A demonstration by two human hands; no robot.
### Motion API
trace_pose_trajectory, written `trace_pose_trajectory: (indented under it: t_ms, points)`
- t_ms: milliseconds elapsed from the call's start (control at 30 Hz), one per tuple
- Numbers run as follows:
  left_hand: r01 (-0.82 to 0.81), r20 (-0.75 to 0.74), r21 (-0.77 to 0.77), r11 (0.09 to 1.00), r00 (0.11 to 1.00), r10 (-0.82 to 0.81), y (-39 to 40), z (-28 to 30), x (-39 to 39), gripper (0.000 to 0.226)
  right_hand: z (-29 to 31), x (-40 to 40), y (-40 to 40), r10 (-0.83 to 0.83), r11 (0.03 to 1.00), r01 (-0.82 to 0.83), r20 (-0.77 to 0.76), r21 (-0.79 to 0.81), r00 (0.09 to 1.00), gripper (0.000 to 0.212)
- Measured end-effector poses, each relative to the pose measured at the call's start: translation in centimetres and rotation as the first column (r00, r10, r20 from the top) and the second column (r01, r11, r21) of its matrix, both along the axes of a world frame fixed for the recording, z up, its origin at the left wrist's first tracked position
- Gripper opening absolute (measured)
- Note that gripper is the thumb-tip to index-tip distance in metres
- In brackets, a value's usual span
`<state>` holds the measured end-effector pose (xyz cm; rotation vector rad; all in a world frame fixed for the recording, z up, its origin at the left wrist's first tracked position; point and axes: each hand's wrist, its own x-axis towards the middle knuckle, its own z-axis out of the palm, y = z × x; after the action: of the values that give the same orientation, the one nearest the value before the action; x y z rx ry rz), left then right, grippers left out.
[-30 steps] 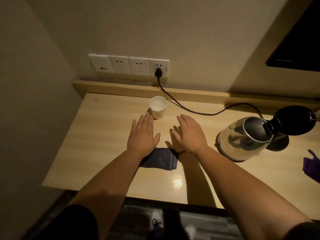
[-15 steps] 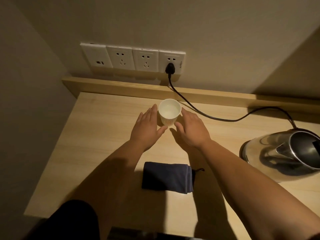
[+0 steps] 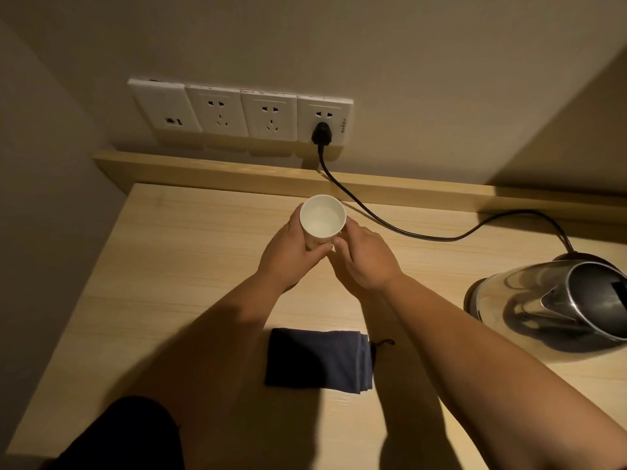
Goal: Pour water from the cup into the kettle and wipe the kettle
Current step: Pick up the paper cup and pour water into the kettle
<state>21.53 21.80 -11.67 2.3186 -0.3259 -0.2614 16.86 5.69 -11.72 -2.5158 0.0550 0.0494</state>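
Observation:
A white paper cup [image 3: 322,217] with water in it stands upright near the back of the wooden table [image 3: 176,266]. My left hand [image 3: 288,256] wraps its left side and my right hand [image 3: 364,257] its right side, thumbs meeting in front of it. Whether the cup is lifted off the table I cannot tell. The steel kettle [image 3: 556,307] stands at the right edge of view with its mouth showing; its lid is out of frame. A folded dark blue cloth [image 3: 319,357] lies on the table between my forearms.
A black cord [image 3: 400,228] runs from a plug in the rightmost wall socket [image 3: 324,120] across the table's back to the kettle. A raised wooden ledge [image 3: 210,171] borders the back. A wall closes the left side.
Both hands moved forward from flat over the cloth to the cup and closed around it. The view shifted nearer and left, so the kettle's lid has gone out of frame.

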Motion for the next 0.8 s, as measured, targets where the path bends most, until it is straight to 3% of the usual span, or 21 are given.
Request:
trace_pose_trajectory:
  t_ms: [367,800]
  points:
    - [-0.073,-0.052,-0.125,0.989,0.996,0.067,-0.6,3.4,-2.3,0.085,3.4,-2.3,-0.2,-0.027,0.999,0.026,0.008,0.027,1.000,0.052]
    - [-0.009,-0.072,-0.140,0.990,0.997,-0.001,-0.8,8.2,-9.8,0.085,8.3,-12.0,-2.2,-0.037,0.991,0.036,-0.008,-0.127,0.999,0.058]
